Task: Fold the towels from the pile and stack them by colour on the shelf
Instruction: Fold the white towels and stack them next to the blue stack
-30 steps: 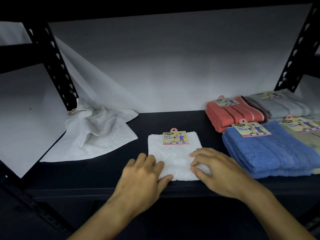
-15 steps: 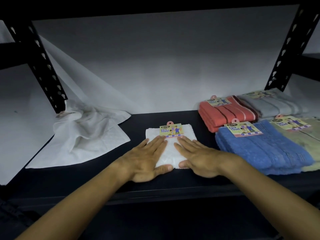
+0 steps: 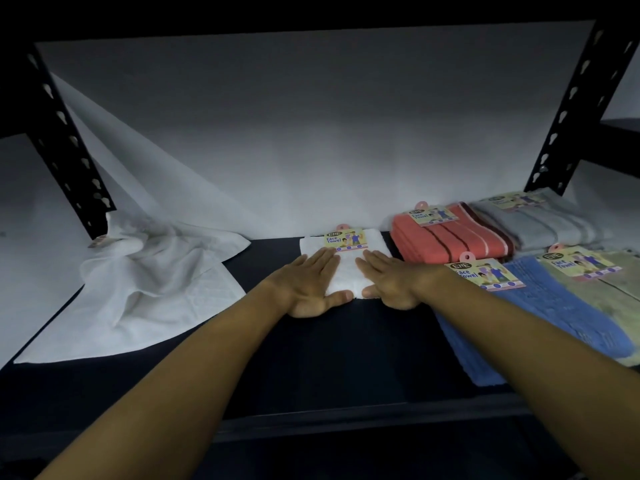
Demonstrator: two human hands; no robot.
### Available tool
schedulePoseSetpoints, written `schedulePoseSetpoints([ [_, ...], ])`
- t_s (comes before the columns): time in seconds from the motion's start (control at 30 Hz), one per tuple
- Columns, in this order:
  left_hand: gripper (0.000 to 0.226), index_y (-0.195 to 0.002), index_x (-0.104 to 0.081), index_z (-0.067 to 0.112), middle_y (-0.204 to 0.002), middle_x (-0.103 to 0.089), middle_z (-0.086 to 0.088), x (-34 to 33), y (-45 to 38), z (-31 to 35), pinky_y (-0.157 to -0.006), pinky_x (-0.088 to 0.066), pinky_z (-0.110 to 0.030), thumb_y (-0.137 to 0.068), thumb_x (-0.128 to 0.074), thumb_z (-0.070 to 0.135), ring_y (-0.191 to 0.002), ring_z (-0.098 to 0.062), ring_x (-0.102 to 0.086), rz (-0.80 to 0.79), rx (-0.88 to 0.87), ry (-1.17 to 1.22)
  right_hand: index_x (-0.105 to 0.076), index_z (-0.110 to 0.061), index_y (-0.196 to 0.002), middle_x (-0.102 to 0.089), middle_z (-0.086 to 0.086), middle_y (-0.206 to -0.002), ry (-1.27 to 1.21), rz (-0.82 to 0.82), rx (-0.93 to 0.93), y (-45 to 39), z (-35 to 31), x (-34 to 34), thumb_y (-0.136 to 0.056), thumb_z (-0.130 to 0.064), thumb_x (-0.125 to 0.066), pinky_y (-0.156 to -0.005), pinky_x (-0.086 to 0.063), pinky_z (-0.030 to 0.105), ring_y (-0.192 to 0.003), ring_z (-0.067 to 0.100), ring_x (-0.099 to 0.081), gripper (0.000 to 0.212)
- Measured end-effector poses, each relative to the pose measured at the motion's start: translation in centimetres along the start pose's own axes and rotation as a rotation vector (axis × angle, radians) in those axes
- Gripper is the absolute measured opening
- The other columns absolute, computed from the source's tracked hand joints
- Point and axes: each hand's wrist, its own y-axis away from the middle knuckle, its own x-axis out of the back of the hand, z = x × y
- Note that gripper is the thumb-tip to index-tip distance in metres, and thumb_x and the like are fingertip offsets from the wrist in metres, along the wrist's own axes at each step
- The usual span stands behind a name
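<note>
A folded white towel (image 3: 347, 277) with a colourful paper tag lies on the dark shelf (image 3: 332, 358), close to the back wall. My left hand (image 3: 310, 285) lies flat on its left half with straight fingers. On the towel's right half my right hand (image 3: 389, 282) presses flat in the same way. An unfolded, crumpled white towel (image 3: 145, 292) lies at the left of the shelf. To the right are folded stacks: coral striped (image 3: 453, 239), grey (image 3: 550, 226), blue (image 3: 554, 317) and pale green (image 3: 609, 289).
Black perforated uprights stand at the back left (image 3: 69, 150) and back right (image 3: 575, 109). A white sheet covers the back wall (image 3: 311, 133) and drapes down at the left. The shelf's front edge (image 3: 346, 424) runs below my forearms.
Both hands went from curled at the towel's near edge to flat on top of it. The folded towel has slid away from the front edge toward the back wall.
</note>
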Motion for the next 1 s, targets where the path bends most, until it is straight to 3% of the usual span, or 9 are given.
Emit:
schedulePoseSetpoints([
  [1.0,0.088,-0.157,0.01,0.017,-0.164,0.017,0.004,0.1,-1.9,0.0,-0.123,0.003,-0.034,-0.094,-0.014,0.073,-0.148,-0.005,0.017,0.063,-0.02,0.028,0.012,-0.013,-0.153,0.02,0.005,-0.16,0.009,0.006,-0.03,-1.0,1.6,0.9,-0.105,-0.036,-0.027,-0.121,-0.002,0.04,-0.148,0.017,0.014,0.066],
])
